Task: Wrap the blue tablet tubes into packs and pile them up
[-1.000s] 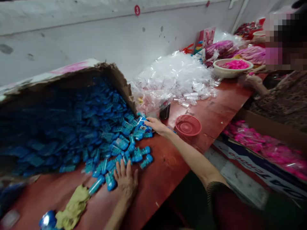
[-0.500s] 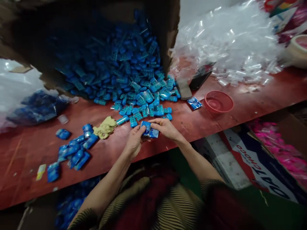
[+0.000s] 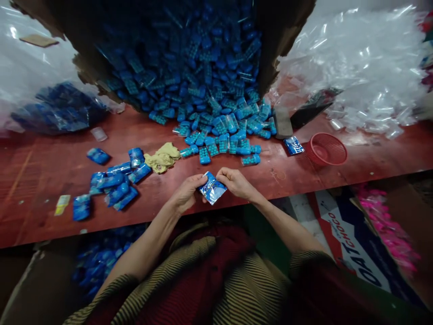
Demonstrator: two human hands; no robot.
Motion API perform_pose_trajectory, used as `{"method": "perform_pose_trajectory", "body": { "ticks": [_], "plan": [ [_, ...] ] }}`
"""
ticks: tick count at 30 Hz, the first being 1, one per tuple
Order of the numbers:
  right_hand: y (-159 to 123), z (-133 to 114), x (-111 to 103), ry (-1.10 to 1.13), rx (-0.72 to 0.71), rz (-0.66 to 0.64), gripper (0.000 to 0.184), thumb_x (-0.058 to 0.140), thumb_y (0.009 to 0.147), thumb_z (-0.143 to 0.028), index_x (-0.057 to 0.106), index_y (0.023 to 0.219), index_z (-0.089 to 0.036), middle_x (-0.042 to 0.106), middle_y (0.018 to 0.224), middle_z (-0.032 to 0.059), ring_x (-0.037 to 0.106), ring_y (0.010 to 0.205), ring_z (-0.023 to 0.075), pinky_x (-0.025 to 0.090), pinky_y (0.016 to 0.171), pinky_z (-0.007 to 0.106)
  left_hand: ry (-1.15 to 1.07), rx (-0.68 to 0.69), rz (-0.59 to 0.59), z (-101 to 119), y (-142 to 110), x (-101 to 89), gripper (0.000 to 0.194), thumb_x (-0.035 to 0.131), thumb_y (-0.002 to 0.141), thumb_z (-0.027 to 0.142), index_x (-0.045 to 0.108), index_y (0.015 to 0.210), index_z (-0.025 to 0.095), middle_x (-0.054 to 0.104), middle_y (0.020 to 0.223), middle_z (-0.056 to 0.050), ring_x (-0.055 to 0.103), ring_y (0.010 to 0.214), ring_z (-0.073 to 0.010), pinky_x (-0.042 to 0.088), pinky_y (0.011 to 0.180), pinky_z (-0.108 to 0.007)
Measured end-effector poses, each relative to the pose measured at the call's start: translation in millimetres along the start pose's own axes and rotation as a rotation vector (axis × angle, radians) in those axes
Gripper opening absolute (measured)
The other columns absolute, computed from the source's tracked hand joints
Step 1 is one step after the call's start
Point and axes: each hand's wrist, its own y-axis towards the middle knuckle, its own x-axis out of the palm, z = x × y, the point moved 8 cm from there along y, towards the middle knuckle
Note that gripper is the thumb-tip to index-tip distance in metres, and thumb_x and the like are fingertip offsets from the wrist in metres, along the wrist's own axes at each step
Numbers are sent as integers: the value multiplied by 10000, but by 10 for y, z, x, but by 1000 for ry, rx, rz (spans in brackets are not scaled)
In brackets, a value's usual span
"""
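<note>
A shiny blue printed packet [image 3: 214, 189] is held low over the front of the red table. My left hand [image 3: 186, 193] grips its left edge, thumb on top and fingers beneath. At its upper right corner, my right hand [image 3: 237, 184] has its fingertips closed in a pinch. Beyond my hands lie small clear bottles [image 3: 222, 143] with blue caps and turquoise balls inside, spilling from a cardboard box [image 3: 287, 36]. To the left, several filled blue packets [image 3: 117, 180] lie loosely piled beside a crumpled yellow cloth [image 3: 162, 158].
A red plastic basket [image 3: 327, 149] stands on the right, with a flat blue packet [image 3: 293, 146] beside it. Clear plastic bags [image 3: 365, 67] heap behind. Below the table edge are a printed carton [image 3: 352, 243] and a heap of blue packets [image 3: 101, 262].
The view has shifted, so the table things appear farther right. The packet has turned to a slant between my hands, and my right fingers have drawn in to its upper corner.
</note>
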Motion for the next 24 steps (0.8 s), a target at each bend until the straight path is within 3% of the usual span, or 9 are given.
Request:
{"method": "perform_pose_trajectory", "body": {
  "ticks": [2,5,9,17,21,24],
  "plan": [
    [3,-21,58,64,-15,-34,249,474,858,-339,519,681,-169,485,595,-40,429,547,78,350,525,199,-38,-17,-22,-3,-17,-32,270,719,681,354,592,696,116,565,545,-7,506,425,-99,430,352,-202],
    [15,-70,125,148,-37,-80,176,488,847,-313,590,849,-169,600,739,-3,534,641,103,431,609,219,-88,21,-14,43,-32,-112,246,715,691,334,593,702,121,559,549,-2,508,423,-97,436,348,-198],
    [3,-163,132,62,-103,-26,204,510,836,-257,660,960,-194,689,908,33,620,797,151,471,741,274,-98,67,-38,67,-55,-153,255,713,698,342,593,725,119,555,569,-1,511,432,-94,431,345,-190],
    [-38,-155,115,12,-74,108,173,525,836,-286,662,805,-185,657,709,9,579,627,120,456,612,228,-114,90,-102,-10,-75,-91,338,752,646,406,576,720,127,541,565,13,493,427,-81,413,339,-172],
    [-21,-218,159,41,-59,63,174,533,832,-307,645,785,-183,623,660,-4,547,582,106,448,574,215,-191,84,-132,-22,-73,-112,322,775,624,362,555,698,139,527,546,28,482,397,-77,410,332,-176],
    [-18,-296,232,55,-83,10,167,535,837,-292,662,873,-190,660,728,3,589,624,115,477,618,226,-312,46,-57,-51,-63,-213,223,723,700,282,544,691,150,544,547,30,525,425,-80,448,392,-173]
  ]
}}
